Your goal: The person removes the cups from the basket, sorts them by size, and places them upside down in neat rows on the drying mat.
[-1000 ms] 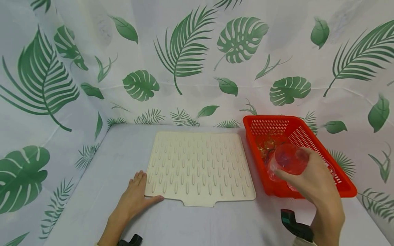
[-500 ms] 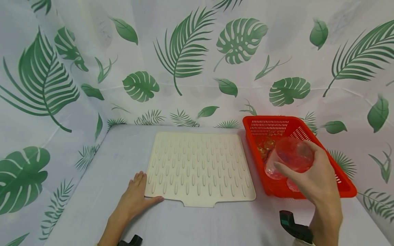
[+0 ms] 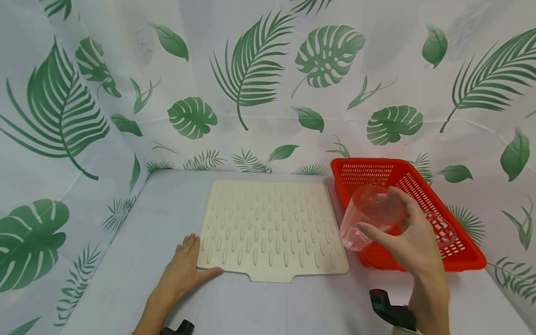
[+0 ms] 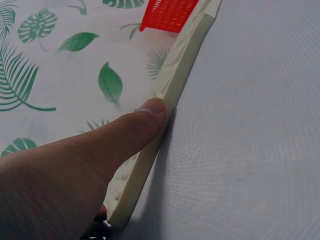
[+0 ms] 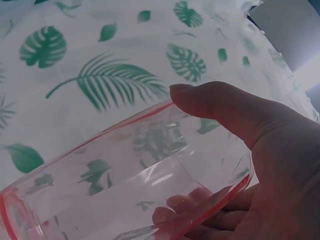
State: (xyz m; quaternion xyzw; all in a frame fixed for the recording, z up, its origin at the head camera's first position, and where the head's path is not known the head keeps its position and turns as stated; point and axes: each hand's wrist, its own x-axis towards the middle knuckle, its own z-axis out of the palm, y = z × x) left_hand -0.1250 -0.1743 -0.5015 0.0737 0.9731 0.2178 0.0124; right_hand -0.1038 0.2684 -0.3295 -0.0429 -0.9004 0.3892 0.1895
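In the head view my left hand [image 3: 182, 265] lies at the near left corner of a cream draining board [image 3: 270, 274] with rows of raised ridges. Its fingers run straight along the left side, and the thumb [image 4: 152, 107] touches the front edge in the left wrist view. My right hand [image 3: 412, 237] grips a clear drinking glass [image 3: 353, 230] near its wide mouth. The glass tilts, base toward the board, over the left side of a red basket [image 3: 469, 265]. Through its clear wall, several fingertips [image 5: 180, 202] show in the right wrist view.
Another clear piece [image 3: 441, 228] lies at the right inside the basket, which stands right of the board. A white cloth [image 3: 293, 302] covers the table. Leaf-print curtain [image 3: 259, 139] closes off the back and sides.
My right hand has carried the glass leftward from over the middle of the basket to its left side, near the board. My left hand has stayed in place.
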